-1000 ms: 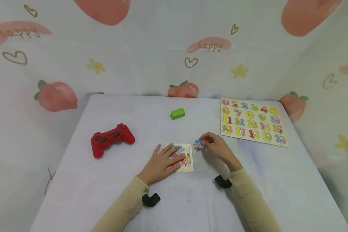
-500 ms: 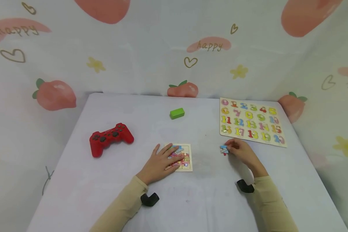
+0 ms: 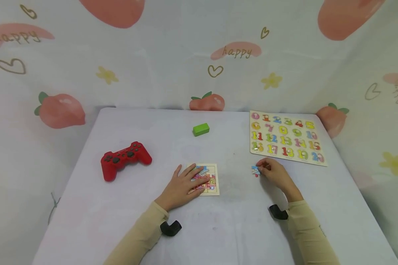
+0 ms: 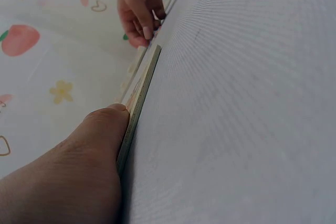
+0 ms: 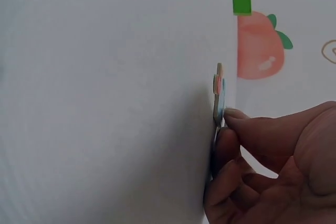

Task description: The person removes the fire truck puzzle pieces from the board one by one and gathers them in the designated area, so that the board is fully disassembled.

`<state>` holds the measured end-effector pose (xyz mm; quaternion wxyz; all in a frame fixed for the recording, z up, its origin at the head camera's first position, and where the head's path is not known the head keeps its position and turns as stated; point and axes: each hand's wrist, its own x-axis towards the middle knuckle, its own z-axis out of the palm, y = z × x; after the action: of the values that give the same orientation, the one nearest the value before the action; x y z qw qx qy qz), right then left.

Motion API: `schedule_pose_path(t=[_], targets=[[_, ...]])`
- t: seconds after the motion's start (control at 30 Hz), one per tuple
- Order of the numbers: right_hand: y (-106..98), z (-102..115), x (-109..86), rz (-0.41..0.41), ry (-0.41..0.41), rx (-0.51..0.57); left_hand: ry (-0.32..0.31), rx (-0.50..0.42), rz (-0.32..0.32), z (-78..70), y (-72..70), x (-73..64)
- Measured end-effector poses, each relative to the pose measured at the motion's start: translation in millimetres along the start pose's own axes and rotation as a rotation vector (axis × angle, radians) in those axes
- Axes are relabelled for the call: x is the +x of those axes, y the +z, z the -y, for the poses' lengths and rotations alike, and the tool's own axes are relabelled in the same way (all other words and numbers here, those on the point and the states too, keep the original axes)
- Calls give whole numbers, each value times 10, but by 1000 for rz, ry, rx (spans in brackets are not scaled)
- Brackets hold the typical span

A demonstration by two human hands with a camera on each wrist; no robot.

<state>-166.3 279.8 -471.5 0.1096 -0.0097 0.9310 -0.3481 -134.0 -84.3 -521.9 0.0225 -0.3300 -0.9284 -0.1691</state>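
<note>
My left hand (image 3: 180, 188) lies spread on a small square jigsaw puzzle (image 3: 213, 169), its fingers covering much of the left side. Pink and blue pieces show between the fingers. In the left wrist view, the thumb (image 4: 102, 124) is at the edge of the puzzle's board. To the right, my right hand (image 3: 278, 177) pinches a jigsaw piece (image 3: 255, 170) between thumb and fingers. Blue and white with a red knob, the piece appears edge-on in the right wrist view, tilted up close over the table, and the fingertips hide its near end.
A number board (image 3: 286, 157) lies at the back right, just beyond my right hand. Toward the back middle sits a green block (image 3: 201, 129). The red game controller (image 3: 126, 159) is on the left. White cloth covers the table (image 3: 215, 239).
My right hand has moved right with the jigsaw piece, away from the puzzle, then stayed nearly still over the last half second. The left hand remains on the puzzle.
</note>
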Motion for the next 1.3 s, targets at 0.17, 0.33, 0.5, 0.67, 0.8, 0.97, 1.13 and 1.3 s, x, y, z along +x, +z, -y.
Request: schedule_pose_path(t=[0.17, 0.33, 0.5, 0.67, 0.8, 0.97, 1.13, 1.3], targets=[[25, 40, 3, -12, -24, -16, -1, 0, -7, 2, -14, -11], [22, 92, 13, -19, -44, -37, -2, -5, -10, 1, -28, -1], [48, 101, 81, -28, -120, -88, -2, 9, -11, 18, -19, -1], [50, 139, 117, -14, -133, -129, 8, 6, -29, 29, -12, -7], [72, 249, 108, -39, -138, -178, 10, 14, -35, 33, 1, -7], [260, 536, 20, -31, -231, -200, 11, 32, -40, 34, 27, -4], [565, 815, -67, 75, -349, -192, 8, 45, -32, 26, 45, -6], [803, 956, -102, 142, -434, -227, 16, 47, -42, 19, 44, -10]])
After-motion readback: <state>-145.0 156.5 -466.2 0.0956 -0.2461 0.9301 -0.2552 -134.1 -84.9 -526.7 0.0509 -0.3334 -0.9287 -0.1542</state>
